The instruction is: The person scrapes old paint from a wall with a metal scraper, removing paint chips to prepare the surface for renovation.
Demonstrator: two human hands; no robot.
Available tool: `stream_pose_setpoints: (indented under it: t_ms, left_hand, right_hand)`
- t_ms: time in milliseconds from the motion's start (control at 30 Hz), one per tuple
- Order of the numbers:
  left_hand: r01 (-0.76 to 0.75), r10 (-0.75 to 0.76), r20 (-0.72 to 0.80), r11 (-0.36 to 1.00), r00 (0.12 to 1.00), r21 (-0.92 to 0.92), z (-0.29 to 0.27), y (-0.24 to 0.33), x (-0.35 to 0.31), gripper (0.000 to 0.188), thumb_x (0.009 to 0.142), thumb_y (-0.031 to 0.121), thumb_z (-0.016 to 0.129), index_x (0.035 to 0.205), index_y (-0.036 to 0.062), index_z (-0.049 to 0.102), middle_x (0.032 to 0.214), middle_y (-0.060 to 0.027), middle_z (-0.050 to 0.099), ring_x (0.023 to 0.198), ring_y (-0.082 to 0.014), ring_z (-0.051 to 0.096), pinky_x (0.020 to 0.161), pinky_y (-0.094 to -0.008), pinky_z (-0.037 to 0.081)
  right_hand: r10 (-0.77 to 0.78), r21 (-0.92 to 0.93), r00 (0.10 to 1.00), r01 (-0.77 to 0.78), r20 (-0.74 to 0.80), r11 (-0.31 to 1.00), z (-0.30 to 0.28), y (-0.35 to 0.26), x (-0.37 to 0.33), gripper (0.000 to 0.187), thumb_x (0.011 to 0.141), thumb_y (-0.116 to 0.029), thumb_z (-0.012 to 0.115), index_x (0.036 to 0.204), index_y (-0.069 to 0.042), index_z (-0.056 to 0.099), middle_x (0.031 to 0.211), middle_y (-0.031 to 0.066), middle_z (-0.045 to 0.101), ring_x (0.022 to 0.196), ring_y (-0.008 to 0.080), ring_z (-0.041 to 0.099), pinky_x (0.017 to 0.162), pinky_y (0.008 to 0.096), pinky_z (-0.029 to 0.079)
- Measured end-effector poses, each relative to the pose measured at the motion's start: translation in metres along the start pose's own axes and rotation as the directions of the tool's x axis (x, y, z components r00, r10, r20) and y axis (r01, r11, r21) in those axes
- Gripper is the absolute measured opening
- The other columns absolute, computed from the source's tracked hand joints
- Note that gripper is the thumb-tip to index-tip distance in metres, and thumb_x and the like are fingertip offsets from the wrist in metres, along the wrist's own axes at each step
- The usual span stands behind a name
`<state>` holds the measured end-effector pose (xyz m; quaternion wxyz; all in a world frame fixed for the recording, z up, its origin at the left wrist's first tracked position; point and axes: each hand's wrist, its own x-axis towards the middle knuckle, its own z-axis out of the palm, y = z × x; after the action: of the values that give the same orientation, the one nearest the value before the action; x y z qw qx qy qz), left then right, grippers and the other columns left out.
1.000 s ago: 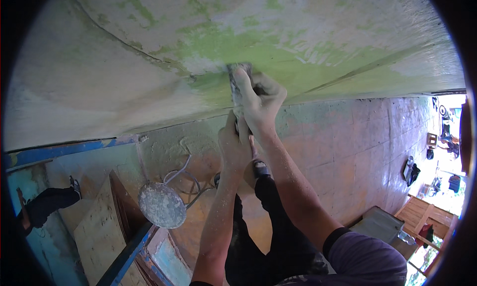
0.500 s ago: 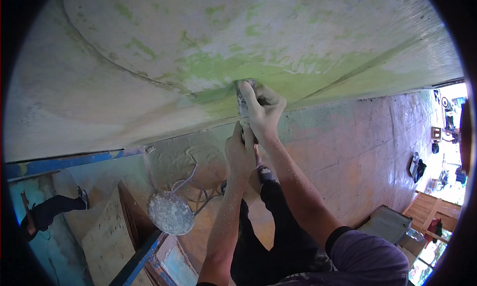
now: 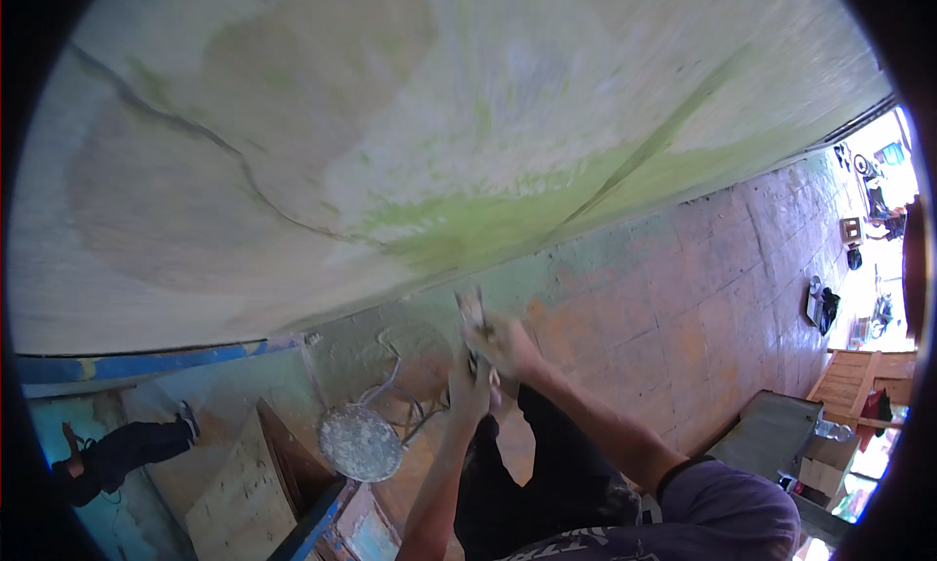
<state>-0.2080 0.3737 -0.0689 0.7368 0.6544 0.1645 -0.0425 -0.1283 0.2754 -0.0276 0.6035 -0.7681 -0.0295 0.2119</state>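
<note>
Both hands are closed on one paint scraper (image 3: 470,307), whose flat, whitish blade points up and away from me, a little short of the wall in the picture. My right hand (image 3: 506,346) grips it nearer the blade and is smeared by motion. Lower on the handle, my left hand (image 3: 470,390) wraps round it. Ahead stands the wall (image 3: 322,102), pale grey with a green painted patch (image 3: 459,220) and a dark crack running down from the left. Fingers hide most of the handle.
A round, paint-spattered stool (image 3: 361,442) with metal legs stands left of my legs. Beyond it lean wooden boards (image 3: 239,488); another person (image 3: 127,454) is at the far left. At right are a grey metal box (image 3: 766,434) and a wooden crate (image 3: 859,380).
Both hands have drawn the scraper down and toward me, away from the green patch. The view has shifted too, showing more of the upper wall.
</note>
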Motion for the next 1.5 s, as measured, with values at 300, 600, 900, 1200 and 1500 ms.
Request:
stream_pose_setpoints:
  t_ms: [300,600,900,1200,1500]
  left_hand:
    - [0.259,-0.296,0.124,0.933,0.947,0.249,-0.061,0.052,-0.163,0.023,0.092,0.023,0.063,0.100,0.0011,0.061,0.076,-0.0042,0.063,0.067,-0.0113,0.059,0.063,-0.0251,0.047]
    - [0.160,-0.162,-0.136,0.987,0.977,-0.029,-0.112,0.101,-0.172,0.021,0.093,0.022,0.062,0.093,0.0015,0.062,0.078,-0.0029,0.059,0.067,-0.0078,0.052,0.061,-0.0224,0.041]
    - [0.017,-0.042,-0.245,0.994,0.969,-0.103,-0.076,0.101,-0.156,0.016,0.093,0.023,0.062,0.099,0.0079,0.065,0.080,0.0033,0.054,0.057,-0.0006,0.038,0.049,-0.0178,0.029]
    - [0.066,-0.226,-0.386,0.920,0.894,-0.386,0.020,0.056,-0.115,0.022,0.092,0.023,0.064,0.101,0.0028,0.062,0.077,0.0040,0.055,0.055,-0.0001,0.040,0.049,-0.0171,0.031]
    - [0.045,-0.336,-0.468,0.847,0.817,-0.530,0.135,-0.015,-0.099,0.019,0.093,0.019,0.062,0.104,0.0031,0.064,0.082,0.0021,0.059,0.065,-0.0029,0.048,0.057,-0.0192,0.039]
  right_hand:
    - [0.203,0.352,0.968,-0.140,-0.149,0.925,-0.002,-0.027,-0.148,0.026,0.102,-0.022,0.044,0.086,-0.004,0.053,0.066,0.0003,0.050,0.056,0.0082,0.050,0.052,0.0256,0.041]
    - [-0.063,-0.049,0.985,0.056,-0.160,0.997,-0.025,-0.065,-0.148,0.017,0.099,-0.017,0.045,0.093,-0.001,0.048,0.064,0.0030,0.050,0.052,0.0118,0.051,0.046,0.0288,0.043]
    - [0.117,-0.035,0.990,-0.115,0.082,0.993,-0.049,-0.110,-0.117,0.024,0.099,-0.026,0.048,0.108,-0.003,0.051,0.063,0.0019,0.048,0.046,0.0113,0.049,0.040,0.0292,0.042]
    - [0.108,-0.373,0.942,0.019,0.317,0.928,-0.107,-0.113,0.006,0.048,0.097,-0.023,0.051,0.142,-0.011,0.042,0.079,0.0094,0.054,0.058,0.0151,0.052,0.056,0.0318,0.045]
    - [-0.693,-0.363,0.670,0.735,0.267,0.572,-0.068,-0.047,0.111,0.037,0.098,-0.019,0.049,0.134,-0.015,0.054,0.092,0.0069,0.067,0.046,0.0086,0.049,0.046,0.0261,0.039]
